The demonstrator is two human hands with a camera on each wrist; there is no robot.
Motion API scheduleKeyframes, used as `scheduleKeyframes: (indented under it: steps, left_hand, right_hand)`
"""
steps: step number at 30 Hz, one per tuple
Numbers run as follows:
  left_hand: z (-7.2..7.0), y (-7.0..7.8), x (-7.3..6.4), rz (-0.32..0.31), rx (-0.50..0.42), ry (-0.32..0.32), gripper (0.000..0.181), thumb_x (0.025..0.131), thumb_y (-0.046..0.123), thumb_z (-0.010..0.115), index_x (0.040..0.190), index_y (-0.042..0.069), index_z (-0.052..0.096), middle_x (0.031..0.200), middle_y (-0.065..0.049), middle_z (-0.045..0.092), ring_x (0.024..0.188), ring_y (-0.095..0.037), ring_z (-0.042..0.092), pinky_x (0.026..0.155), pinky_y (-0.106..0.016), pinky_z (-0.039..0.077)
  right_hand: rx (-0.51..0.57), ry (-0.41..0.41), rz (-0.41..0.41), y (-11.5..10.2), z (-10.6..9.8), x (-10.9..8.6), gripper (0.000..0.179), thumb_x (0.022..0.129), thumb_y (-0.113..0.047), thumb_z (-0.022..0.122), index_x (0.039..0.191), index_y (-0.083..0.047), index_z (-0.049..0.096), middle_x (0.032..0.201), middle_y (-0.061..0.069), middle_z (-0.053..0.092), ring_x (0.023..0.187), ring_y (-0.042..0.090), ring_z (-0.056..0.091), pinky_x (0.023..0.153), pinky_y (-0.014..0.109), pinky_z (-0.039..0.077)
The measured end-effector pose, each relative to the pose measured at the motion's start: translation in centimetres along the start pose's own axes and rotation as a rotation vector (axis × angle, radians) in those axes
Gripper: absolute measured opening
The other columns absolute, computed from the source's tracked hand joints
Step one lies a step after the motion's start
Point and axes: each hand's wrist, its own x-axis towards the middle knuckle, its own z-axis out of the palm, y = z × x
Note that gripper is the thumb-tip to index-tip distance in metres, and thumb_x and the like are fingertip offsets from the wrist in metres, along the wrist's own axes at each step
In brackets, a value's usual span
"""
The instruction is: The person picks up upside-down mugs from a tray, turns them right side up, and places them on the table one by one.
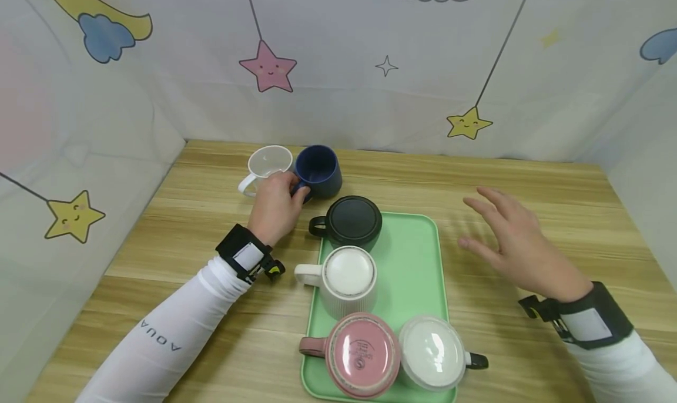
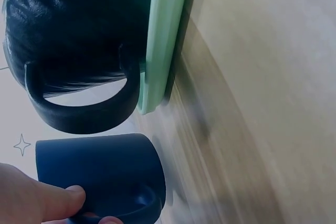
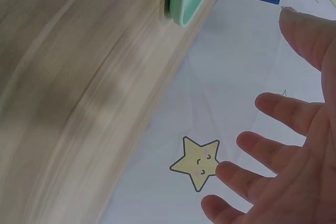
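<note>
At the back left of the table a dark blue mug (image 1: 319, 171) stands upright. My left hand (image 1: 276, 206) pinches its handle with thumb and fingers, which the left wrist view shows close up on the mug (image 2: 100, 166). Just left of it is a white cup (image 1: 268, 159), upright, partly hidden behind that hand. A black mug (image 1: 353, 222) sits upside down on the green tray (image 1: 415, 256), its handle pointing left. Fingers spread, my right hand (image 1: 520, 250) hovers over the table to the right of the tray and holds nothing.
Also upside down on the tray are a ribbed white mug (image 1: 349, 274), a pink mug (image 1: 362, 356) and a white mug with a black-tipped handle (image 1: 432, 353). A patterned curtain (image 1: 338, 109) rises behind the wooden table (image 1: 391, 177) and along its sides.
</note>
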Motion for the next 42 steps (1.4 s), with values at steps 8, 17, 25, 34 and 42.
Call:
scheduleKeyframes:
  steps: [8, 17, 25, 34, 42]
  left_hand:
    - [-0.1, -0.2, 0.1, -0.006, 0.008, -0.004, 0.016, 0.096, 0.009, 0.078, 0.095, -0.006, 0.072, 0.089, -0.019, 0.068, 0.083, -0.034, 0.062, 0.074, -0.047, 0.05]
    - [-0.2, -0.1, 0.5, -0.018, 0.011, -0.022, 0.016, 0.097, 0.01, 0.077, 0.094, -0.005, 0.072, 0.088, -0.018, 0.069, 0.081, -0.033, 0.062, 0.073, -0.046, 0.05]
    - [-0.2, 0.2, 1.1, -0.036, 0.036, -0.046, 0.016, 0.098, 0.01, 0.077, 0.093, -0.004, 0.072, 0.086, -0.017, 0.07, 0.078, -0.032, 0.064, 0.071, -0.045, 0.051]
    - [-0.1, 0.5, 1.5, -0.065, 0.063, -0.072, 0.018, 0.1, 0.012, 0.075, 0.091, -0.003, 0.07, 0.087, -0.016, 0.068, 0.078, -0.031, 0.064, 0.069, -0.043, 0.054]
    - [-0.1, 0.7, 1.9, -0.069, 0.075, -0.074, 0.019, 0.1, 0.014, 0.076, 0.093, -0.003, 0.072, 0.088, -0.016, 0.07, 0.077, -0.03, 0.066, 0.068, -0.043, 0.055]
  right_hand:
    - [-0.01, -0.014, -0.001, 0.2, 0.1, 0.0, 0.077, 0.095, -0.031, 0.083, 0.157, -0.006, 0.046, 0.164, 0.029, 0.032, 0.149, 0.056, 0.028, 0.111, 0.081, 0.022]
    - [-0.045, -0.025, 0.003, 0.6, 0.3, -0.2, 0.076, 0.096, -0.033, 0.081, 0.157, -0.005, 0.045, 0.164, 0.031, 0.031, 0.149, 0.057, 0.027, 0.11, 0.084, 0.02]
    - [-0.048, -0.017, -0.025, 0.6, 0.6, -0.6, 0.075, 0.096, -0.032, 0.082, 0.156, -0.005, 0.047, 0.163, 0.031, 0.033, 0.148, 0.058, 0.028, 0.109, 0.085, 0.021]
    - [-0.044, -0.029, -0.016, 0.5, 0.8, -0.9, 0.076, 0.095, -0.033, 0.082, 0.156, -0.005, 0.046, 0.162, 0.031, 0.034, 0.148, 0.058, 0.027, 0.108, 0.086, 0.021]
    - [-0.049, -0.02, -0.016, 0.6, 0.8, -1.1, 0.076, 0.094, -0.032, 0.083, 0.155, -0.005, 0.048, 0.16, 0.032, 0.035, 0.147, 0.058, 0.028, 0.105, 0.086, 0.024]
